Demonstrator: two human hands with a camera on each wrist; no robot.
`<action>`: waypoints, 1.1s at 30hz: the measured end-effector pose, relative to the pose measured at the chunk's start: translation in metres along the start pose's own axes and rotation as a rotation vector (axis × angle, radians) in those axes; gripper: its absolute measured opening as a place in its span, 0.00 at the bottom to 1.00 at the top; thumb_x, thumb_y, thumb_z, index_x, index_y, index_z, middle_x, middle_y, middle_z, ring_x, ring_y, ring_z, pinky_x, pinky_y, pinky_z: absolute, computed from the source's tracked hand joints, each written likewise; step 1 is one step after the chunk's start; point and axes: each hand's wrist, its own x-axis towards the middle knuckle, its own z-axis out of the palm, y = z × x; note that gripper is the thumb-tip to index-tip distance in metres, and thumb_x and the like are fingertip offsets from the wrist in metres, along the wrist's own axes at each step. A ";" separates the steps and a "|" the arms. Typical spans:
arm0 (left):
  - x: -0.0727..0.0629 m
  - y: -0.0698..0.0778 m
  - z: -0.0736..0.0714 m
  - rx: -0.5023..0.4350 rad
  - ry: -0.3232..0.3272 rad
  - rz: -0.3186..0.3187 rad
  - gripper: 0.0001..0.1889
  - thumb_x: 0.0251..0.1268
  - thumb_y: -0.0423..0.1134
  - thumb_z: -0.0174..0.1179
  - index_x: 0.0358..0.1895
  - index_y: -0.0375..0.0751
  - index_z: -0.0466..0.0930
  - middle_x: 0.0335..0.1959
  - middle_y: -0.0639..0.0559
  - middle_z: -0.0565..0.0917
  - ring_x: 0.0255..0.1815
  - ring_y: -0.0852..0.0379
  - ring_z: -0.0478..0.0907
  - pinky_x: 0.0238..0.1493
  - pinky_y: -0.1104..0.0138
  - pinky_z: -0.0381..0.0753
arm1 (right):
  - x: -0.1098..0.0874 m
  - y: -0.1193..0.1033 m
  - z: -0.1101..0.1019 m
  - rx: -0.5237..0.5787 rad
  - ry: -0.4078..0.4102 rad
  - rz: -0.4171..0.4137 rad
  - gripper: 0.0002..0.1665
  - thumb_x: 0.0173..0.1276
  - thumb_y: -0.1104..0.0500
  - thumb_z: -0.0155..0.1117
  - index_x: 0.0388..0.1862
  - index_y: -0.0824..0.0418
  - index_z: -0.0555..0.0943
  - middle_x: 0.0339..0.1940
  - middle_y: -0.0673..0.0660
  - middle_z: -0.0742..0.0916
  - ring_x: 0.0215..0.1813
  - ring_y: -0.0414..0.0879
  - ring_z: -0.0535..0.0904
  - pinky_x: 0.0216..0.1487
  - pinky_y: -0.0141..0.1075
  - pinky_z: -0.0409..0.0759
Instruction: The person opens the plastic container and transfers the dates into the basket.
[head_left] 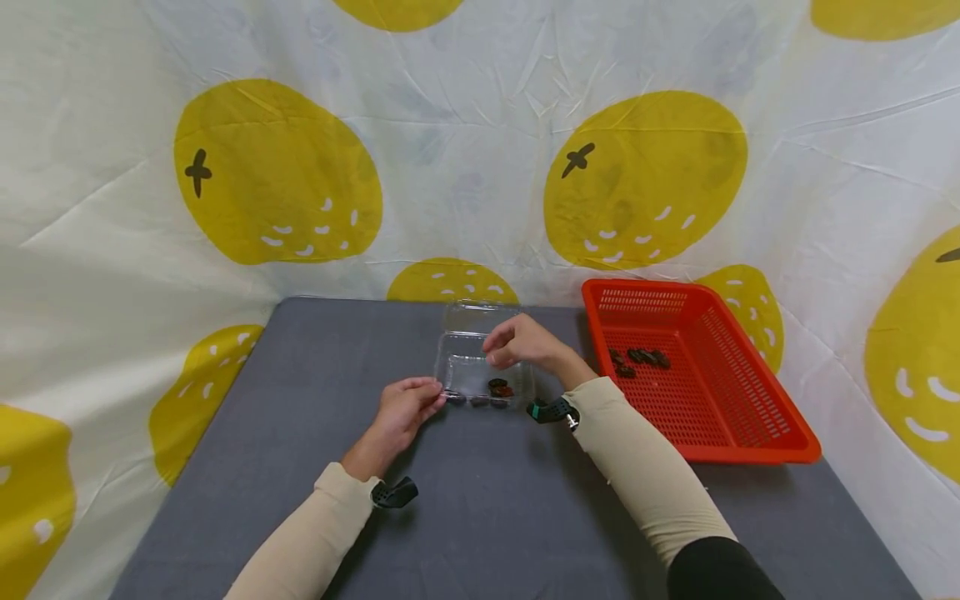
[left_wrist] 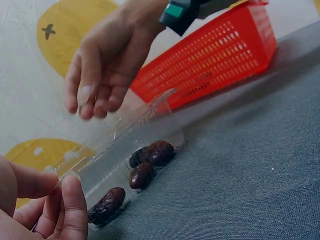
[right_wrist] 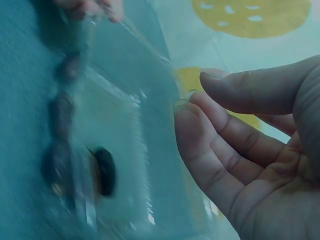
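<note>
left hand [head_left: 405, 407]: thumb and fingers pinch the near-left corner of the clear container [head_left: 467, 377]. probably a steadying grip, since a thin light shell would skid if nudged.
right hand [head_left: 521, 340]: hangs over the container, fingers loosely bent, thumb apart from them, nothing visible between. not gripping.
container: flat on the grey table [head_left: 480, 525], central, where both hands get at it.
lid [head_left: 480, 315]: tipped back on the far side, likely so the top stays accessible.
dates [head_left: 501, 391]: dark, wrinkled. a row along the container's near wall, two more just behind at the right. tidy rows probably save floor space.
red basket [head_left: 738, 454]: right of the container, apart from it. likely parked there for a short right-side reach.
basket dates [head_left: 649, 358]: loose cluster toward its left side.
</note>
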 end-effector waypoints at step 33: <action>-0.002 -0.005 0.002 -0.031 0.018 0.005 0.15 0.69 0.21 0.61 0.56 0.18 0.76 0.33 0.48 0.86 0.31 0.62 0.84 0.35 0.72 0.89 | 0.043 0.026 0.075 -0.140 -0.146 0.065 0.13 0.60 0.75 0.66 0.42 0.66 0.90 0.32 0.52 0.89 0.34 0.39 0.80 0.37 0.26 0.79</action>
